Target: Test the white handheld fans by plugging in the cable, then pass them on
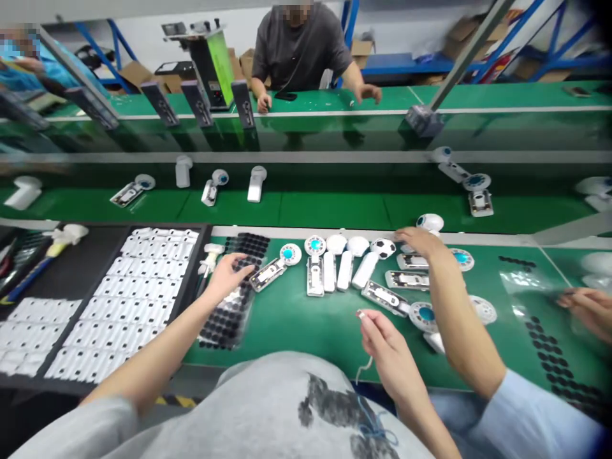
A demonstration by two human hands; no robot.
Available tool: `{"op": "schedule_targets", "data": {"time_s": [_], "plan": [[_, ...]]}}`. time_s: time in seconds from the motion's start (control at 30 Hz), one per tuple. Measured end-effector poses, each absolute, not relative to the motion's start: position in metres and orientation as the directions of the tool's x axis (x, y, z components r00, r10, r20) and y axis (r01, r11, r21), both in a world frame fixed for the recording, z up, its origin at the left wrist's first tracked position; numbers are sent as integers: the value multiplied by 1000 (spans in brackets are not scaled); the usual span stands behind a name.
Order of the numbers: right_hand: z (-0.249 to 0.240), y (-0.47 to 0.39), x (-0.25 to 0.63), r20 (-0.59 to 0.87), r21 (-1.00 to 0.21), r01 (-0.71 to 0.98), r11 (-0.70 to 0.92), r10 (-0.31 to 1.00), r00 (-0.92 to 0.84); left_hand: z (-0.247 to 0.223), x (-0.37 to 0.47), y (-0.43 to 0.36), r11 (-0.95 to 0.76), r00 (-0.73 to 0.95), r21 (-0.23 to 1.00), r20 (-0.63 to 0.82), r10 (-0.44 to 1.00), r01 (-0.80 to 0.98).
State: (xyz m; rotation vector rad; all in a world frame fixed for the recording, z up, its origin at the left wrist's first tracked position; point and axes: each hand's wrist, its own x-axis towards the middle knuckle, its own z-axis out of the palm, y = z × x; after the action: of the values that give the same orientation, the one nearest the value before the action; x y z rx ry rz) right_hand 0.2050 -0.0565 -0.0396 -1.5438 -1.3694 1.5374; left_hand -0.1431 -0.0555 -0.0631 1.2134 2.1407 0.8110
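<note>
My left hand is open over the edge of a sheet of black round pads, its fingers close to a white device with a clear housing and a blue-centred round head. Near the table's front edge, my right hand pinches a small white connector, from which a thin white cable hangs. Beyond the hands stands a row of white devices, one with a football-patterned head. Another opened device lies just above my right hand.
A co-worker's arm reaches in from the right over more devices. Black trays of white parts sit at the left. Behind the table, a green belt carries scattered devices. A person sits opposite.
</note>
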Motion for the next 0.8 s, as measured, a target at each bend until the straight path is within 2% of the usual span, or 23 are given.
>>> {"op": "schedule_targets", "data": {"time_s": [0.07,0.13,0.27,0.4,0.5,0.6,0.7,0.73,0.8], "plan": [[-36,-73,178,-410,-910,176,-376,882,-231,-73,-166,-87,490,-509,704,-209,835,514],[-36,-75,155,-379,-919,235,-317,874,-303,-79,-175,-110,498,-509,679,-209,835,539],[-42,-64,109,-262,-897,439,-50,860,-438,-90,-171,-127,398,-380,612,-168,910,683],[-49,-58,55,-205,-877,473,83,825,-526,-103,-149,-124,292,-256,619,-149,955,729],[-59,-54,19,-175,-847,500,182,792,-585,-111,-121,-126,212,-124,692,-175,977,690],[-76,-44,-3,-200,-780,581,232,787,-584,-116,-98,-129,124,96,775,-231,968,619],[-94,-28,-6,-265,-690,693,209,818,-510,-112,-93,-121,28,333,826,-258,907,563],[-98,-23,-4,-284,-663,725,189,832,-476,-108,-98,-113,43,351,837,-275,895,545],[-104,-14,4,-309,-626,767,145,856,-414,-99,-116,-89,159,255,851,-320,912,500]]}}
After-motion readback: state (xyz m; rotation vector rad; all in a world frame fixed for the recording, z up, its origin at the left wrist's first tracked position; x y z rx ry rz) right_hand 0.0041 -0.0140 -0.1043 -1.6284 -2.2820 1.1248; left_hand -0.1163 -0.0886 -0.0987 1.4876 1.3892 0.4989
